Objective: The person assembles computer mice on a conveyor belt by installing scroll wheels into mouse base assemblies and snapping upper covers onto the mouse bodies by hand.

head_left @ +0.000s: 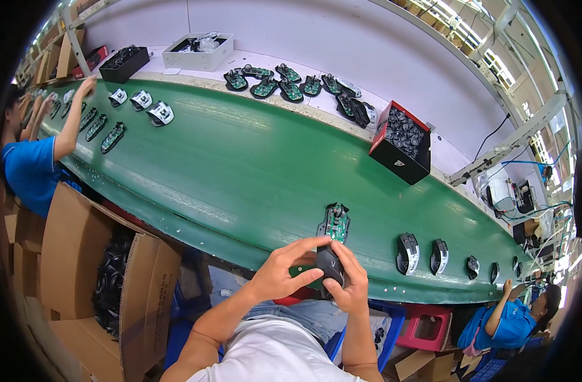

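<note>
Close in front of me, my left hand [283,268] and my right hand [351,279] hold a black computer mouse shell [330,263] between them. Fingers and thumbs of both hands are closed around its sides. Just beyond the fingertips lies a mouse base with a green circuit board [336,224], on the green conveyor belt [240,165]. The shell overlaps the near end of that base in view; whether they touch I cannot tell.
Closed mice [407,254] stand along the belt to the right. At the back, several circuit-board bases [263,87] lie on a ledge beside a box of small dark parts [402,135]. White-and-black shells [160,113] sit far left. A cardboard box [141,299] stands left; co-workers [33,162] work at both ends.
</note>
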Tool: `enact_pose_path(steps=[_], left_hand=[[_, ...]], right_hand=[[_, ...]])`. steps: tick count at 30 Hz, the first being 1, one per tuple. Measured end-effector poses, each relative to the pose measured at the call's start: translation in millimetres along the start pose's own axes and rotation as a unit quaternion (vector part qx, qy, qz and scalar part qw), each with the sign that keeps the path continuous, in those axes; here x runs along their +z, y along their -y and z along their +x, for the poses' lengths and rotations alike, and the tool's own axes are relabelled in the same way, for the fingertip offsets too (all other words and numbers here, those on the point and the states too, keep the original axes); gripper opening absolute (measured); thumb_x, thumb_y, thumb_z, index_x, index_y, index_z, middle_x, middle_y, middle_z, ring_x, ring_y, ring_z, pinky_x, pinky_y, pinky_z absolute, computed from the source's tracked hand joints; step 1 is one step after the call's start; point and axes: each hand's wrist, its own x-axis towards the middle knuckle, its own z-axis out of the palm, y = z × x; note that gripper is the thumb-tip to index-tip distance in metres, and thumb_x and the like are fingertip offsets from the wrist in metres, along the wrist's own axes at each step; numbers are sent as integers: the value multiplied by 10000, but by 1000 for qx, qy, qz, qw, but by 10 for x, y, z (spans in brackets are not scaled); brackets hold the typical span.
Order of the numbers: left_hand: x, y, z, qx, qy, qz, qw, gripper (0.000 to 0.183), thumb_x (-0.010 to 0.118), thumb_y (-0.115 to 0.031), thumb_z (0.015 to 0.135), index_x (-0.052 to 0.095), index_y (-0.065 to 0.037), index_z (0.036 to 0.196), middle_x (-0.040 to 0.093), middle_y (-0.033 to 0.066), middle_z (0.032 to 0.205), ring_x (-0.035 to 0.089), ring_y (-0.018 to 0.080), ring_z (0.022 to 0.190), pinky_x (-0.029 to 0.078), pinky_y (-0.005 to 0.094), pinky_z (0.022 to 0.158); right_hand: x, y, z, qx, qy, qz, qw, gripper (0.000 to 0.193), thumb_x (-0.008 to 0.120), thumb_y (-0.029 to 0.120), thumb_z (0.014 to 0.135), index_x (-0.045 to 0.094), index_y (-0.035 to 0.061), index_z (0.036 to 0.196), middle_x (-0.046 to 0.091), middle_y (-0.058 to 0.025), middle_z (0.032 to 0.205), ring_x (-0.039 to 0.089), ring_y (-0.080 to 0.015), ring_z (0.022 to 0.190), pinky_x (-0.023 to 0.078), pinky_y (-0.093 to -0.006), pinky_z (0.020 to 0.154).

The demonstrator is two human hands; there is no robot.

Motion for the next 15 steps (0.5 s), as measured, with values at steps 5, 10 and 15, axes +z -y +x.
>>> enact_pose_path(steps=[5, 10, 15], left_hand=[[105, 62, -28, 81, 6, 58, 995, 570, 685, -204, 928, 464, -51, 1430, 512, 169, 1412, 566, 293, 1234, 520, 406, 983], [232, 177, -94, 52, -1, -71, 996, 550, 682, -238, 939, 468, -55, 1412, 452, 159, 1471, 538, 296, 1275, 508, 402, 1004], [273, 237, -132, 43, 1, -118, 992, 556, 683, -258, 945, 457, -52, 1408, 440, 171, 1478, 521, 292, 1288, 501, 409, 1011]], right_hand=[[52, 33, 1, -33, -41, -3, 999, 595, 765, 306, 809, 619, -48, 1264, 610, -224, 1290, 601, -341, 1189, 459, -424, 1020], [228, 32, -96, -32, -109, 27, 993, 588, 699, 417, 873, 634, -48, 1227, 616, -230, 1256, 614, -348, 1158, 479, -429, 991], [278, 116, -144, -22, -133, 18, 991, 577, 647, 441, 908, 643, -59, 1195, 620, -246, 1238, 621, -361, 1140, 484, -435, 984]])
